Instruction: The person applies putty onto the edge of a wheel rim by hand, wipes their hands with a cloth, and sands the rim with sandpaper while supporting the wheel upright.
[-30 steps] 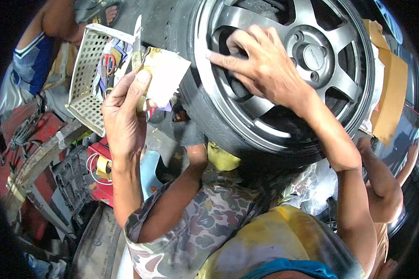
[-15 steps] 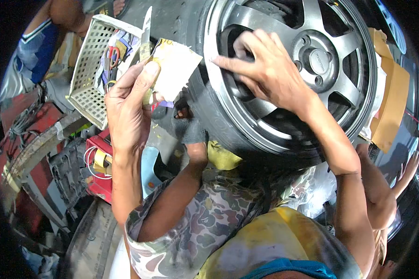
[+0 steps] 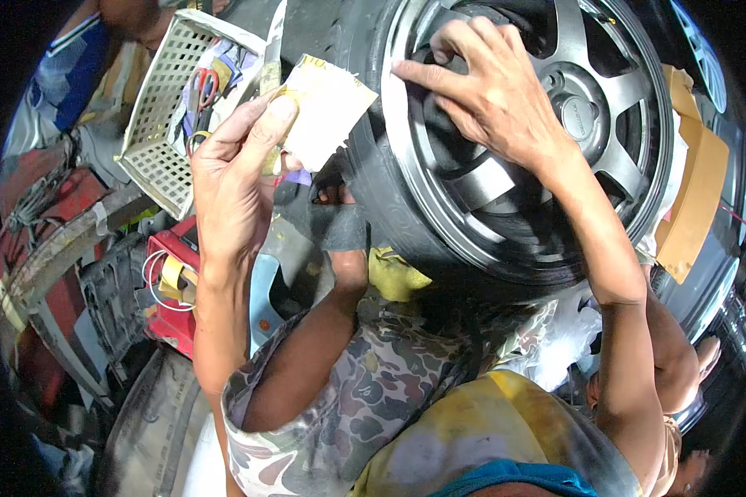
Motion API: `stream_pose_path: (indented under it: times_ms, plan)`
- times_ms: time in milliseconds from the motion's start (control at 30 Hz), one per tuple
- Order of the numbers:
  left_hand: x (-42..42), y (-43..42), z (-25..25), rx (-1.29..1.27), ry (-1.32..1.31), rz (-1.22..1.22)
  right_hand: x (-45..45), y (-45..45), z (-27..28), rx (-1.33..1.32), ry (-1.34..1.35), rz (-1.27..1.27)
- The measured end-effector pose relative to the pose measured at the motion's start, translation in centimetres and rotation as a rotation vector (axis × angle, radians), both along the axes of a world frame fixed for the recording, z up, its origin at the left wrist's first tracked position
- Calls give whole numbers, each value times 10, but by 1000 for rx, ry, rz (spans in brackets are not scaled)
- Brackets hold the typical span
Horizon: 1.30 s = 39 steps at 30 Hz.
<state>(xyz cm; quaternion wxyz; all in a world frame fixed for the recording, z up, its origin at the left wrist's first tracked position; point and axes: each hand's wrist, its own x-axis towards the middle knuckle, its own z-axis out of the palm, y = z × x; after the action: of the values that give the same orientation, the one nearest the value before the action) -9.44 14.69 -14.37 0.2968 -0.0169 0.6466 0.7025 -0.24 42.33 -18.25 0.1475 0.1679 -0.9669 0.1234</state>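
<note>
My left hand (image 3: 244, 166) is closed, pinching a pale square of card (image 3: 327, 112) with a ragged edge and yellow marks along its top. A knife-like blade (image 3: 276, 41) points upward from the same hand, its lower end hidden behind the fingers. My right hand (image 3: 501, 99) reaches over a grey spoked wheel (image 3: 584, 120) fitted with a black tyre (image 3: 373, 182). Its index finger stretches to the rim's bright outer lip (image 3: 396, 99), with the tip on or very close to it. The other fingers are bent, and no object shows in them.
A white plastic basket (image 3: 162, 124) holding scissors (image 3: 199, 95) and scraps stands beyond my left hand. Below it sits a red box (image 3: 174, 323) with rolls of tape. Cardboard (image 3: 700, 190) leans at the right. Parts of other people appear at upper left and lower right.
My right hand has moved upward along the rim's lip, its index finger still stretched out. The card and blade stay in my left hand; the view has shifted slightly.
</note>
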Motion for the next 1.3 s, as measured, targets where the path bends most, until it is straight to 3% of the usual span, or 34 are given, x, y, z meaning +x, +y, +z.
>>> stream_pose_path:
  times_ms: [667,867,1067,1300]
  plan:
    - [-3,4,-7,66,16,-43,49,-13,7,-70,-151,250]
    - [-3,9,-8,59,25,10,42,-5,19,-340,-172,99]
    - [1,16,-8,-3,28,-54,29,-17,18,-343,-10,16]
    - [6,22,-3,-12,6,-105,20,-32,23,-325,-4,70]
